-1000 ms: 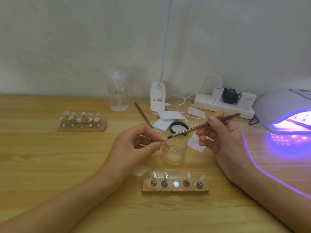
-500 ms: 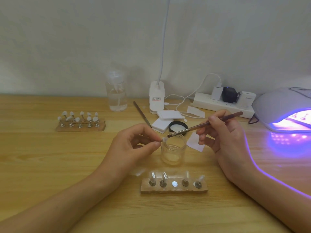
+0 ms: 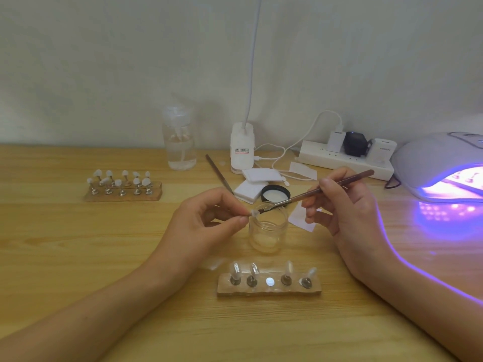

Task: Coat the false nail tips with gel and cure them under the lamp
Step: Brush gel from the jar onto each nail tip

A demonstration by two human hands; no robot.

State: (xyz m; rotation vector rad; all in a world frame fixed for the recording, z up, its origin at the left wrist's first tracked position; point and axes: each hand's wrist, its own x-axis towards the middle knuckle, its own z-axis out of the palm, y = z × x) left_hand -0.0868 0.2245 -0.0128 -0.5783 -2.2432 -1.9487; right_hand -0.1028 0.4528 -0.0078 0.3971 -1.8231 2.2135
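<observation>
Coating seemed midway.
Left grip [image 3: 206, 226] pinched one nail tip [image 3: 253, 212], right grip [image 3: 350, 215] clamped the brush [image 3: 326, 188]; four more waited on the holder [image 3: 269, 291].

2 bare forearms; left hand [image 3: 206, 226], right hand [image 3: 350, 212] bare.

so the open jar [image 3: 268, 229] sits mid-table [image 3: 65, 252], one nail stand [image 3: 269, 284] right in front of it, another stand [image 3: 122, 189] off left, curing lamp [image 3: 439, 165] far right, power strip [image 3: 345, 160] behind.
</observation>
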